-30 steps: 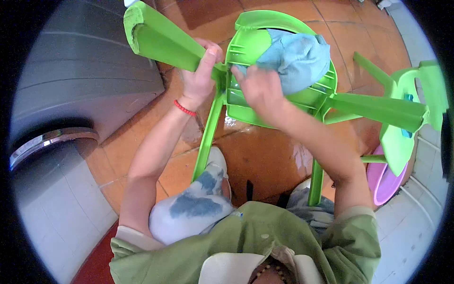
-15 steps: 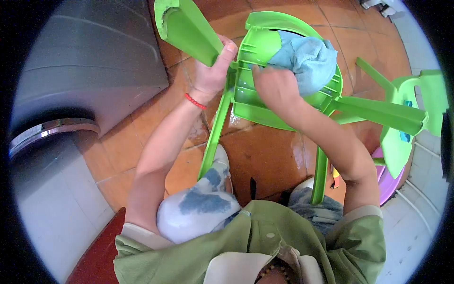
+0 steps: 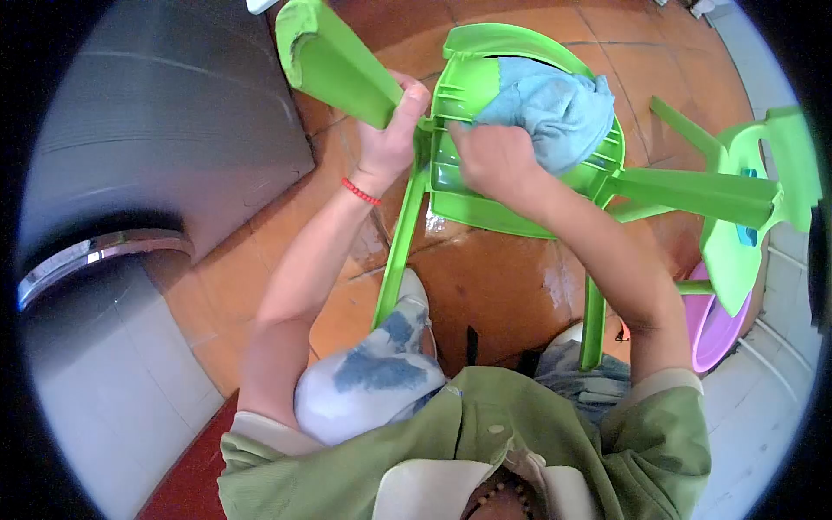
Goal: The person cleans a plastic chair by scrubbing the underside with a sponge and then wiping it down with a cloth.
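Note:
A small light-green plastic chair (image 3: 494, 211) is turned over in front of me, its ribbed seat underside facing up and its legs sticking out. My left hand (image 3: 390, 143) is wrapped round one thick leg on the left side. A light-blue cloth (image 3: 568, 108) lies bunched on the seat underside. My right hand (image 3: 498, 158) is closed at the cloth's near left edge, its index finger pressed down among the ribs. The cloth seems to run under these fingers, though the fingertips are partly hidden.
A second green chair (image 3: 728, 260) lies at the right, beside a pink-purple basin (image 3: 719, 334) and the pale tiled wall. A big dark-grey appliance (image 3: 173, 121) stands on the left. The orange tiled floor (image 3: 485, 277) has wet, shiny patches.
My right hand has shifted slightly left and down along the ribs, and the cloth has moved a little left with it. My left hand keeps its hold on the chair leg.

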The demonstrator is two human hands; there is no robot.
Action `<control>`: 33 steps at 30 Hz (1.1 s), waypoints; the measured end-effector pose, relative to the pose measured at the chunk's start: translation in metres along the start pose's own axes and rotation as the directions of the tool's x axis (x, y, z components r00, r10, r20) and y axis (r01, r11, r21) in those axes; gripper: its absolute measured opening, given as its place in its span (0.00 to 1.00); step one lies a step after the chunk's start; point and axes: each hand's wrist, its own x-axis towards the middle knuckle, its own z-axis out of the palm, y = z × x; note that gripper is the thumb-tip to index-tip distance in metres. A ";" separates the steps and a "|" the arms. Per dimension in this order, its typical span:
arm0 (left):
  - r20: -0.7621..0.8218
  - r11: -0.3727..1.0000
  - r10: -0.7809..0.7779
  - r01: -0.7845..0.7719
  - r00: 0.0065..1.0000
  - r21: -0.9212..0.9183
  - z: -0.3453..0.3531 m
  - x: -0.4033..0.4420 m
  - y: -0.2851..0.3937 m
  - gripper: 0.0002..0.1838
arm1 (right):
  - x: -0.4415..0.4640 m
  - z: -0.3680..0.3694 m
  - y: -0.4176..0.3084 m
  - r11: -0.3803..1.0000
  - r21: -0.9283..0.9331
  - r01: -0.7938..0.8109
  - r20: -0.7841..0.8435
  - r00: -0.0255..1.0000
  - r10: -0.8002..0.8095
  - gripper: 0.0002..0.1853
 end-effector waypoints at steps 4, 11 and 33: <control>0.033 0.998 -0.004 0.006 0.999 -0.056 0.004 0.001 0.006 0.05 | -0.035 0.012 0.017 0.977 -0.210 -0.042 -0.152 0.988 0.010 0.21; 0.028 0.999 0.003 -0.002 1.000 -0.039 0.006 0.000 0.009 0.05 | -0.047 0.023 0.031 0.989 -0.139 -0.044 -0.343 0.939 -0.006 0.25; 0.017 1.000 -0.014 0.014 1.000 0.015 0.007 0.002 0.009 0.06 | -0.034 0.023 0.030 0.995 0.021 -0.094 -0.190 0.977 0.096 0.25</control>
